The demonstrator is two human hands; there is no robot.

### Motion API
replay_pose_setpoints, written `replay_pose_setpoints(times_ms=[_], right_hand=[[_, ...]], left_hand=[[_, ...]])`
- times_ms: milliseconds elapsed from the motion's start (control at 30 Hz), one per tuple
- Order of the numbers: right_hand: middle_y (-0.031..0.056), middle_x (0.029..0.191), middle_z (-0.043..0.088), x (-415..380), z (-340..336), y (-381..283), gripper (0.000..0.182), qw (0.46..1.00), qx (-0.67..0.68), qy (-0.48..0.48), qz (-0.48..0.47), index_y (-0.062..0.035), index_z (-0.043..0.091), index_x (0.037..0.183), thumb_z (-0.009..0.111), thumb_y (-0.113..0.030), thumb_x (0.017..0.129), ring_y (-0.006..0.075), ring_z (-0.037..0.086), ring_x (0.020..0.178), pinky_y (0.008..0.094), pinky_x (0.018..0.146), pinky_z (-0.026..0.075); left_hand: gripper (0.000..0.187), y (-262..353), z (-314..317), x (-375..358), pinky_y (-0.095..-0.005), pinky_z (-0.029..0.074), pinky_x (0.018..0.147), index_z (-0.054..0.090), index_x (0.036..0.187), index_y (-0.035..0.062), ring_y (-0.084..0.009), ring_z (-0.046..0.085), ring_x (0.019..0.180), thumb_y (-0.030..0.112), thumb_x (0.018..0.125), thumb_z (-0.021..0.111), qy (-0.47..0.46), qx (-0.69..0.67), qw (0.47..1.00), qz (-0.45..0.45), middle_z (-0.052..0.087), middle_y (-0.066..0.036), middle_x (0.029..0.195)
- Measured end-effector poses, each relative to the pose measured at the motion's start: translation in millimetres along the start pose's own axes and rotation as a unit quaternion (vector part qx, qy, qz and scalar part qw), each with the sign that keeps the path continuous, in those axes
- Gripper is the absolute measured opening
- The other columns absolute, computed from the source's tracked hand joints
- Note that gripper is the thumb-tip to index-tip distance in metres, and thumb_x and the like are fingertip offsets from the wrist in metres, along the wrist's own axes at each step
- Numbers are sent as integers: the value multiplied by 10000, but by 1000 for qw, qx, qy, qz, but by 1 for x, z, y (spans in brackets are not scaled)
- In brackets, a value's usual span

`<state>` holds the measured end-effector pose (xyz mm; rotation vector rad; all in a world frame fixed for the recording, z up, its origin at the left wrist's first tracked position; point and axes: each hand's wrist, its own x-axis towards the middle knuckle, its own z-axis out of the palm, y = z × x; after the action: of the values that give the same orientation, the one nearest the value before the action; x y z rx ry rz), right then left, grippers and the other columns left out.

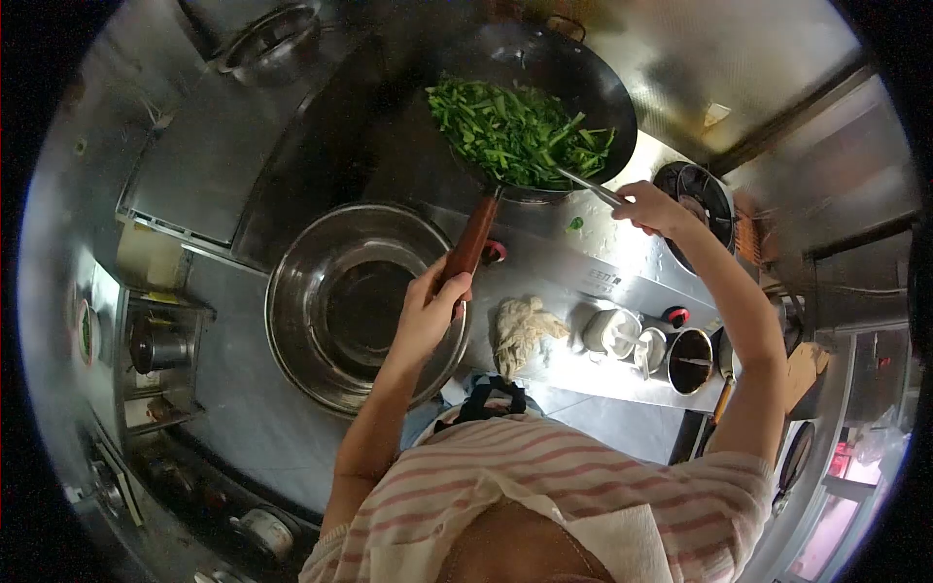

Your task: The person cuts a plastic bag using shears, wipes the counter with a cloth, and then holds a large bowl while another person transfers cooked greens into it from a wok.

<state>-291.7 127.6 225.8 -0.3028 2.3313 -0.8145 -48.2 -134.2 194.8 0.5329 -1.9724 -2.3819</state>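
Note:
My left hand [428, 308] is wrapped round the reddish-brown wooden handle [475, 233] of a large dark wok [609, 92]. Chopped green leafy vegetables [515, 131] lie heaped at the wok's near left side. My right hand [649, 208] grips a metal utensil [591, 187], whose far end reaches over the wok's near rim into the greens. What shape that end has is hidden. Just below and left of the wok, beside my left hand, is a wide steel basin [292, 311], with no food visible in it.
A crumpled cloth [525, 335] lies on the steel counter, left of white containers [611, 332] and a pot of dark liquid [690, 360]. A black burner [708, 194] is right of the wok. Another metal bowl [270, 44] sits at the upper left.

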Motion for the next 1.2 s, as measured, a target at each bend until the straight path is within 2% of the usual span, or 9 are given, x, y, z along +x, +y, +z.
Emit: replay_pose_setpoints(times_ms=[133, 300, 533, 700, 767, 1000, 1067, 1133, 1200], right_hand=[[1, 459, 418, 1, 6, -1, 314, 999, 44, -14, 23, 31, 561, 953, 617, -129, 688, 65, 348, 305, 207, 286, 258], [26, 487, 419, 9, 14, 8, 281, 996, 90, -21, -4, 10, 557, 864, 646, -155, 656, 82, 351, 326, 230, 292, 256], [7, 477, 424, -2, 15, -1, 195, 997, 69, 16, -8, 17, 565, 805, 612, -139, 698, 66, 358, 318, 211, 285, 257], [19, 479, 432, -8, 10, 1, 219, 995, 90, 25, -18, 22, 566, 819, 621, -142, 686, 74, 361, 316, 216, 282, 257], [32, 487, 440, -12, 5, -3, 256, 995, 90, 25, -20, 29, 566, 836, 632, -151, 667, 83, 365, 315, 221, 280, 258], [18, 477, 435, -27, -12, -18, 193, 997, 76, 34, -3, -3, 573, 797, 614, -157, 689, 75, 360, 328, 212, 292, 257], [15, 478, 437, -28, -21, -21, 180, 998, 48, 46, -13, -13, 575, 801, 603, -162, 702, 72, 357, 322, 214, 292, 247], [15, 479, 440, -26, -30, -19, 172, 998, 48, 41, -27, -23, 573, 789, 597, -176, 715, 68, 351, 314, 213, 293, 238], [8, 473, 434, -33, -37, -29, 164, 997, 39, 57, -22, -28, 567, 779, 595, -180, 722, 68, 344, 306, 214, 292, 238]], left_hand=[[263, 7, 0, 0, -189, 339, 490, 533, 1025, 19, -46, 416, 541, 188, 825, 509, 1, -5, 1000, -1, 476, 11, 650], [261, 4, -2, 0, -185, 339, 494, 531, 1032, 21, -47, 415, 547, 185, 830, 512, 0, 3, 1000, -5, 476, 9, 652], [292, 3, -2, 1, -189, 344, 502, 513, 1065, 10, -50, 417, 548, 179, 827, 514, -1, -36, 999, -10, 483, 1, 661], [313, 4, -2, -1, -192, 347, 507, 500, 1085, 4, -54, 419, 553, 184, 829, 512, 0, -33, 999, -15, 492, -8, 678], [323, -1, -3, 0, -195, 349, 512, 495, 1091, 3, -57, 421, 561, 194, 831, 514, 5, -40, 999, -9, 503, -14, 699], [374, 2, -18, -12, -208, 387, 558, 487, 1126, 10, -72, 471, 615, 258, 846, 497, -22, -40, 999, 0, 559, -38, 803], [395, -10, -30, -16, -215, 418, 614, 487, 1140, 10, -86, 504, 661, 280, 853, 480, 83, -23, 996, -14, 576, -58, 864], [393, -5, -47, -26, -224, 438, 656, 499, 1133, 11, -95, 520, 692, 284, 851, 482, 83, -4, 997, -10, 583, -74, 910], [369, -8, -66, -38, -231, 445, 662, 519, 1110, 22, -93, 522, 700, 282, 852, 479, 159, 0, 987, -5, 589, -75, 917]])
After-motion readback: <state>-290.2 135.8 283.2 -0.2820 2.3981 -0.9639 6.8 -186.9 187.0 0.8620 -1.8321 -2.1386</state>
